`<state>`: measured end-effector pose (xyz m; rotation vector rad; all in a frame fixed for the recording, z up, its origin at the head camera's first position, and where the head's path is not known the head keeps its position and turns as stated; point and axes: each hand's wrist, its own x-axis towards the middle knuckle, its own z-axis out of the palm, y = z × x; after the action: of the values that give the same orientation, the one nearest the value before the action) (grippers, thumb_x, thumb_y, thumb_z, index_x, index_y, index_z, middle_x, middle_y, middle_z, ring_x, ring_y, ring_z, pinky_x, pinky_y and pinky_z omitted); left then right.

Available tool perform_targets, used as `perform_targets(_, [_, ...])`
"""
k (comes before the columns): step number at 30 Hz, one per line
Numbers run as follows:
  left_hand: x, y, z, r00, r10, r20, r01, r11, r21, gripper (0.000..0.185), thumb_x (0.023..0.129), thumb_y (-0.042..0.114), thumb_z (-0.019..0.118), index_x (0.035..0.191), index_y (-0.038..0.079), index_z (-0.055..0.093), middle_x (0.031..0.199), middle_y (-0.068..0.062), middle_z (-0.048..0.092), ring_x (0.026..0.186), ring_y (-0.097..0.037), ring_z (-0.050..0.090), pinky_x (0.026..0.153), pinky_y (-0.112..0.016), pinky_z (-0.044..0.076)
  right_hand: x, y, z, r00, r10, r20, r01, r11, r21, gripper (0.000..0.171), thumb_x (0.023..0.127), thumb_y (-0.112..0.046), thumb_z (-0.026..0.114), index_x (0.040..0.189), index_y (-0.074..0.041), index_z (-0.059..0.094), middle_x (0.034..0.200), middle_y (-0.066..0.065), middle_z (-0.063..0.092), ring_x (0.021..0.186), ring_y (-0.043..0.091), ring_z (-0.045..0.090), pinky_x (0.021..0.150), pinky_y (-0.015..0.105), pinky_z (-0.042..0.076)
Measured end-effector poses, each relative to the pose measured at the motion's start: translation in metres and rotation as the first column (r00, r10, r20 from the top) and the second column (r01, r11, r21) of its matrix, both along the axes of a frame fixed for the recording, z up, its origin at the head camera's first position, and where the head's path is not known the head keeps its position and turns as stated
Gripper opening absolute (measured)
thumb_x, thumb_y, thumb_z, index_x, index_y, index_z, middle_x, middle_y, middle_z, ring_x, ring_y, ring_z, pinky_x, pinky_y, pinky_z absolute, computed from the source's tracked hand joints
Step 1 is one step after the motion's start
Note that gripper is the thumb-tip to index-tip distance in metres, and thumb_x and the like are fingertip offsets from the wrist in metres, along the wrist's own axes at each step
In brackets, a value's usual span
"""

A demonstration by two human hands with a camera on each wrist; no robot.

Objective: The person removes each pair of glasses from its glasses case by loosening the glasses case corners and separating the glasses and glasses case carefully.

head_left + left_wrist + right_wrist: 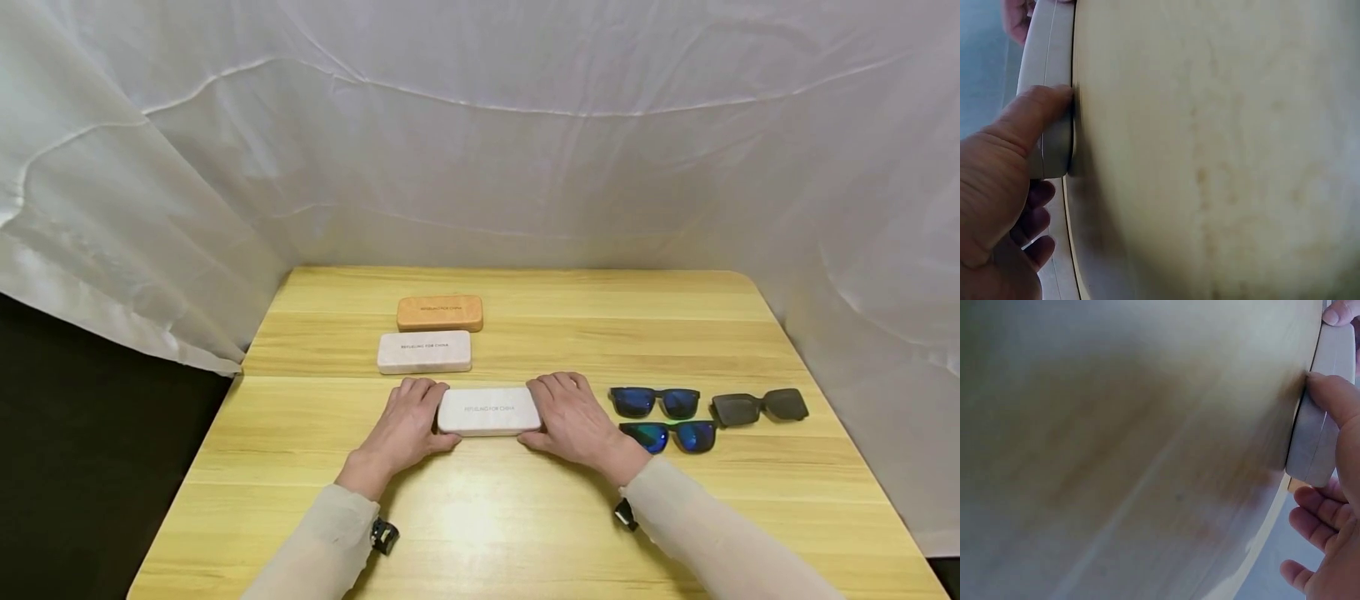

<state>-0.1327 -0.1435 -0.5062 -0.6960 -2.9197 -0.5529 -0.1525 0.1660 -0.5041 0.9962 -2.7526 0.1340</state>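
A white glasses case [489,411] with small lettering on its lid lies closed on the table, its long side toward me. My left hand [403,427] grips its left end, thumb along the front side. At the opposite end my right hand [573,421] grips it in the same way. In the left wrist view the left thumb [1038,112] presses the front of the case [1057,147]. The right wrist view has the right thumb [1335,397] against the case [1311,447] near the tabletop.
Beyond the left hand lie a second pale glasses case [424,353] and an orange-brown case [440,313]. By the right forearm are two pairs of blue-lensed sunglasses [633,402] [696,437] and a dark grey pair [787,405]. White curtains [525,183] hang around the wooden table [300,467].
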Motion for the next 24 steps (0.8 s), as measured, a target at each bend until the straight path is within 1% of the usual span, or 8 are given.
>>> perform_targets(6, [-0.002,0.0,0.002,0.999,0.008,0.036,-0.007,1.0,-0.006,0.07,0.079,0.044,0.091,0.131,0.007,0.062,0.123,-0.009,0.063,0.115,-0.029,0.05,0.097,-0.046,0.042,-0.003,0.001,0.001,1.0,0.006,0.024,-0.006,1.0,-0.011,0.083,0.083,-0.065,0.08,0.133,-0.001,0.061,0.125,0.015,0.068,0.119,0.034,0.062,0.106,0.056,0.045])
perform_targets(13, [-0.004,0.001,0.004,0.999,-0.007,0.04,0.007,1.0,-0.01,0.069,0.079,0.045,0.092,0.129,0.008,0.062,0.123,-0.009,0.064,0.116,-0.03,0.051,0.1,-0.047,0.043,-0.006,0.003,0.003,1.0,0.016,0.023,-0.016,1.0,-0.012,0.081,0.083,-0.065,0.08,0.13,-0.002,0.061,0.124,0.013,0.068,0.118,0.033,0.062,0.105,0.055,0.047])
perform_targets(17, [-0.007,0.004,0.006,1.0,-0.01,0.018,0.01,1.0,-0.014,0.069,0.08,0.045,0.092,0.129,0.008,0.061,0.125,-0.009,0.064,0.117,-0.03,0.051,0.1,-0.047,0.043,-0.01,0.005,0.006,1.0,0.019,0.02,-0.019,1.0,-0.016,0.08,0.083,-0.065,0.081,0.129,-0.003,0.061,0.123,0.013,0.068,0.118,0.032,0.062,0.105,0.055,0.047])
perform_targets(20, [-0.011,0.006,0.009,1.0,-0.02,-0.021,0.019,1.0,-0.012,0.071,0.079,0.045,0.092,0.13,0.006,0.061,0.127,-0.011,0.064,0.117,-0.031,0.051,0.101,-0.048,0.043,-0.013,0.008,0.011,1.0,0.02,0.018,-0.02,1.0,-0.015,0.079,0.084,-0.063,0.08,0.13,-0.002,0.06,0.124,0.014,0.068,0.118,0.033,0.062,0.106,0.055,0.046])
perform_targets(24, [-0.02,0.012,0.016,0.997,-0.037,-0.064,0.036,0.999,-0.011,0.076,0.079,0.045,0.093,0.134,0.003,0.062,0.126,-0.013,0.065,0.114,-0.031,0.053,0.101,-0.048,0.044,-0.021,0.014,0.019,1.0,0.015,0.02,-0.014,1.0,-0.012,0.079,0.085,-0.061,0.08,0.132,-0.001,0.06,0.125,0.015,0.068,0.119,0.034,0.062,0.106,0.055,0.046])
